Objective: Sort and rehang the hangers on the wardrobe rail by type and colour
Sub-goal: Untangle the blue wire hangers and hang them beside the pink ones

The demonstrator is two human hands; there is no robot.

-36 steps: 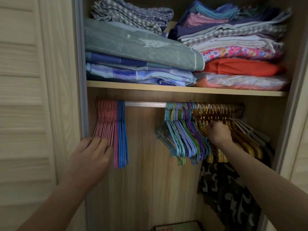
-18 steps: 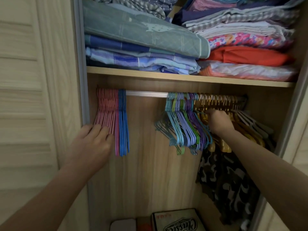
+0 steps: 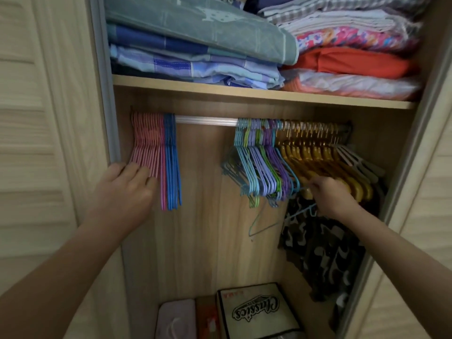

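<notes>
One wardrobe rail | wood-grain back panel | shelf above

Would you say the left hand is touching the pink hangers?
Touching: the head view shows the left hand's fingertips resting against the lower ends of the pink hangers.

A single head-worn camera looks forward into an open wardrobe, standing close before it. The rail serves as landmark: it crosses the frame slightly above mid-height, seen almost straight on with a slight downward tilt. Above the rail, the shelf and its folded fabric run off the top edge. Below the rail, the view reaches the wardrobe bottom, where a printed box sits. Both forearms enter from the bottom corners. The wide lens bends the door frames at the sides.
</notes>
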